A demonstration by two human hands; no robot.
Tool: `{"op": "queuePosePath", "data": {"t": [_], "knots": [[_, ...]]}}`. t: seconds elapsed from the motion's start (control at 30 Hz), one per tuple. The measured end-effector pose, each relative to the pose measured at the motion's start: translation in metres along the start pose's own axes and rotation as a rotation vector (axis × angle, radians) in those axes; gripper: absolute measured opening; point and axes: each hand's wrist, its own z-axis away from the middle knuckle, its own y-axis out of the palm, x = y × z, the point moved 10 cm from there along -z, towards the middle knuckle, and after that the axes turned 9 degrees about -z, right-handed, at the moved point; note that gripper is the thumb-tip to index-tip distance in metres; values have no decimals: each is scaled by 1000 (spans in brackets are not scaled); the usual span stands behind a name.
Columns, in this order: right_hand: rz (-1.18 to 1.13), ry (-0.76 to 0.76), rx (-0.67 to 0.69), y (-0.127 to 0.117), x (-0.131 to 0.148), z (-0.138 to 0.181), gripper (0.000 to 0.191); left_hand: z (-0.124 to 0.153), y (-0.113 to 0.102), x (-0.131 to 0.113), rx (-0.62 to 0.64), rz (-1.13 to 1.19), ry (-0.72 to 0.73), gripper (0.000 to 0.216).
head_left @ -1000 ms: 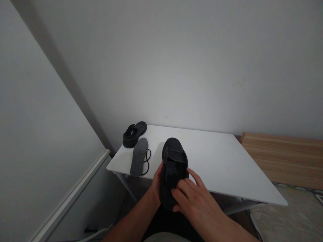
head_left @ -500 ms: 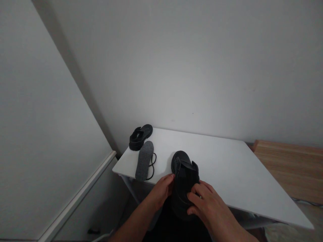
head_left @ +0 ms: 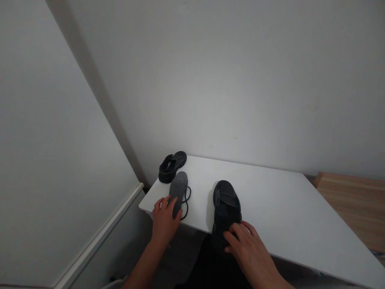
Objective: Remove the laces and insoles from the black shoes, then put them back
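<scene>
My left hand (head_left: 165,218) is over the near end of a grey felt insole (head_left: 179,184), which lies flat on the white table. Its fingers are apart, curving across the insole with the thumb by the right edge. A black lace (head_left: 187,200) loops out beside the insole. My right hand (head_left: 245,241) grips the heel end of a black shoe (head_left: 226,200), thumb and fingers at the right rim of its opening. The shoe's toe points away from me, and its heel hangs over the table's front edge.
A second black shoe (head_left: 171,166) stands at the far left corner of the white table (head_left: 270,204). Walls rise behind and to the left. A wood-grained board (head_left: 351,204) is at the right, and a white ledge (head_left: 105,233) runs along the left.
My left hand has let go of the black shoe and moved left to the insole. My right hand stays on the shoe, whose flap now lies flatter. The view has shifted slightly.
</scene>
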Motion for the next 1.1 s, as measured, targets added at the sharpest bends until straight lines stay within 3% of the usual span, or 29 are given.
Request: {"op": "queuePosePath", "data": {"t": [0.13, 0.23, 0.47, 0.63, 0.73, 0.83, 0.97, 1.1], "knots": [[0, 15, -6, 1, 0, 0, 41, -3, 30, 19, 150, 5, -30, 47], [-13, 29, -4, 3, 0, 1, 43, -7, 37, 28, 155, 115, -45, 40], [-62, 43, -22, -9, 5, -1, 46, -22, -15, 52, -187, 373, -81, 30], [-209, -9, -138, -25, 50, -26, 31, -18, -27, 75, -282, 461, -182, 30], [-236, -48, -14, 5, 87, -50, 33, -11, -35, 85, -361, 415, -205, 30], [-198, 34, 181, 54, 102, -75, 44, -5, -42, 93, -400, 370, -199, 31], [-113, 140, 308, 100, 96, -109, 44, 1, -43, 97, -372, 318, -187, 33], [-73, 237, 303, 120, 77, -138, 39, 2, -19, 79, -224, 315, -80, 37]]}}
